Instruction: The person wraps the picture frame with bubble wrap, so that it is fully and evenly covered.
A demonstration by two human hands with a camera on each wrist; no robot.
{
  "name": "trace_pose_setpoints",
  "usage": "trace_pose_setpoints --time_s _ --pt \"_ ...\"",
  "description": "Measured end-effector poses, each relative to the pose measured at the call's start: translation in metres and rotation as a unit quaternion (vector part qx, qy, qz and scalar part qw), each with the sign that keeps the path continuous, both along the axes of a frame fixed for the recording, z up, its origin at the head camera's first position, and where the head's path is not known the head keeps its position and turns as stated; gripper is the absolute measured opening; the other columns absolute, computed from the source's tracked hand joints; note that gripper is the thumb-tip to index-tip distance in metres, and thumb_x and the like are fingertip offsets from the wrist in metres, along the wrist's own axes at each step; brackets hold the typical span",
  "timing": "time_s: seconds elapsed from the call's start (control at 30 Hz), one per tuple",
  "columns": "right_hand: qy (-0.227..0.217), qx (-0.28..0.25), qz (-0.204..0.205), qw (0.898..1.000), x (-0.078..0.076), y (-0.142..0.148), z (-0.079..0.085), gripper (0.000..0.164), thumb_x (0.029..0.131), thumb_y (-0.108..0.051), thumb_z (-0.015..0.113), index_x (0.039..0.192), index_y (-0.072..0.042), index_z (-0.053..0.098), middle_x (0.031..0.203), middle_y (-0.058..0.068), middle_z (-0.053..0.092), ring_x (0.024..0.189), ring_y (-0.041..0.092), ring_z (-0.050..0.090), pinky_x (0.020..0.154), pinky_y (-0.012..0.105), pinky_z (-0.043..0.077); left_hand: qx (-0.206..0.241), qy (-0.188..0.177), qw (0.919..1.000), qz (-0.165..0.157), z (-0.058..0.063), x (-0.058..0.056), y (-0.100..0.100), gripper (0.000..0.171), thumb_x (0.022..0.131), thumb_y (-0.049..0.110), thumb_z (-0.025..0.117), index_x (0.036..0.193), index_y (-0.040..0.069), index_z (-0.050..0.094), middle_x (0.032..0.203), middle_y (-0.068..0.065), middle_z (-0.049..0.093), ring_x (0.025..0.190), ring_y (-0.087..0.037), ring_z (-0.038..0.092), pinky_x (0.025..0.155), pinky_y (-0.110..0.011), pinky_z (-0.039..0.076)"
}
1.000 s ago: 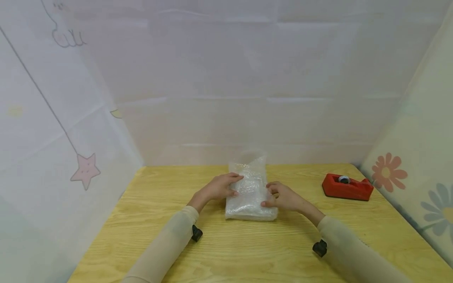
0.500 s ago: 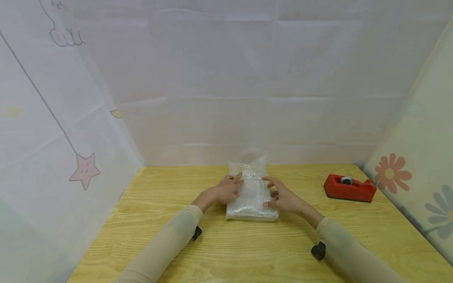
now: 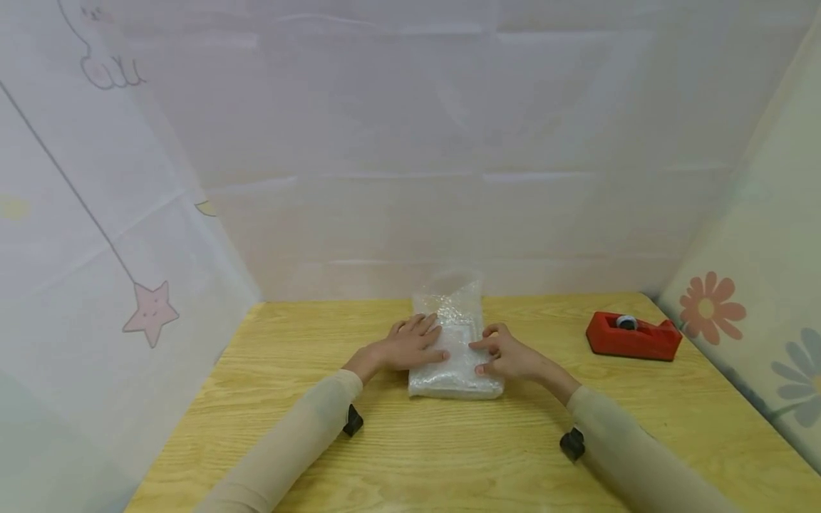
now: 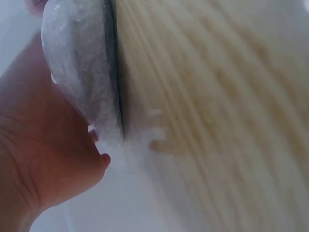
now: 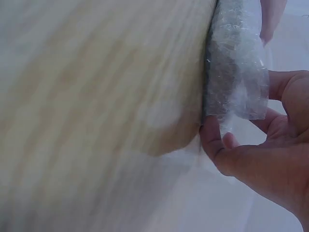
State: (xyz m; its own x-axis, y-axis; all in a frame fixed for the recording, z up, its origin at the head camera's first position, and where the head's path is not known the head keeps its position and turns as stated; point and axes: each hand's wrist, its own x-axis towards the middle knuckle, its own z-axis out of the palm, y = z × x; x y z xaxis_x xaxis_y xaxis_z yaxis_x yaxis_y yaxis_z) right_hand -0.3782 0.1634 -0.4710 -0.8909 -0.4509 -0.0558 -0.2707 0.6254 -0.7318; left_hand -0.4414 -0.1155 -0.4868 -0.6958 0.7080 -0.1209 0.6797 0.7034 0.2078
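Note:
A flat packet in clear bubble wrap (image 3: 455, 367) lies on the wooden table, its loose upper end stretching toward the back wall. My left hand (image 3: 410, 347) rests on the packet's left side with fingers spread and thumb pointing across it. At the right edge, my right hand (image 3: 509, 354) has bent fingers and a thumb on the wrap. The right wrist view has the right hand (image 5: 270, 140) around the wrap's loose edge (image 5: 253, 101). In the left wrist view, the left hand (image 4: 53, 150) is beside the packet's side (image 4: 79, 53). Whatever is inside is mostly hidden by the film.
A red tape dispenser (image 3: 633, 336) with a roll in it stands at the back right of the table (image 3: 410, 456). Printed cloth walls (image 3: 385, 142) enclose the back and both sides. Small black cameras (image 3: 572, 444) sit at the wrists.
The left hand has flattened and spread on the packet. The right hand's index finger has shifted inward from the edge onto the wrap. The packet stays in place.

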Motion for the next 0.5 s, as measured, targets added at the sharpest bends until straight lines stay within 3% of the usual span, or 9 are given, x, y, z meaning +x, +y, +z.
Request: trace_pose_setpoints --time_s 0.07,0.17,0.33,0.5 --pt "0.014 0.039 0.014 0.999 -0.004 -0.005 0.003 0.056 0.093 -0.017 0.077 0.141 0.004 0.057 0.138 0.023 0.033 0.109 0.031 0.046 0.089 0.045 0.045 -0.001 -0.020 0.9998 -0.004 -0.002 -0.004 -0.002 0.104 0.090 0.085 0.033 0.165 0.014 0.015 0.170 -0.009 -0.007 0.153 -0.034 -0.006 0.117 -0.063 0.004" --pt "0.028 0.082 0.031 0.996 -0.008 -0.012 0.008 0.055 0.091 -0.014 0.079 0.139 0.006 0.058 0.133 0.024 0.035 0.103 0.028 0.047 0.085 0.041 0.046 -0.012 -0.045 0.9989 -0.009 0.000 -0.006 -0.005 0.116 0.083 0.090 0.041 0.165 0.015 0.009 0.169 -0.007 -0.014 0.153 -0.033 -0.011 0.117 -0.062 0.003" --pt "0.022 0.104 0.044 0.993 -0.007 -0.018 0.018 0.055 0.089 -0.010 0.080 0.136 0.009 0.059 0.128 0.024 0.036 0.095 0.026 0.045 0.079 0.039 0.045 -0.001 -0.075 0.9972 -0.002 0.012 0.002 -0.006 0.119 0.082 0.088 0.048 0.165 0.012 0.009 0.169 -0.010 -0.013 0.152 -0.034 -0.012 0.117 -0.063 0.004" --pt "0.020 0.125 0.067 0.990 -0.007 -0.015 0.025 0.053 0.090 -0.012 0.079 0.134 0.010 0.060 0.123 0.022 0.037 0.093 0.026 0.046 0.079 0.041 0.045 -0.006 -0.079 0.9968 0.002 0.019 0.007 -0.001 0.117 0.083 0.085 0.051 0.165 0.013 0.010 0.169 -0.011 -0.011 0.152 -0.035 -0.011 0.117 -0.063 0.005"
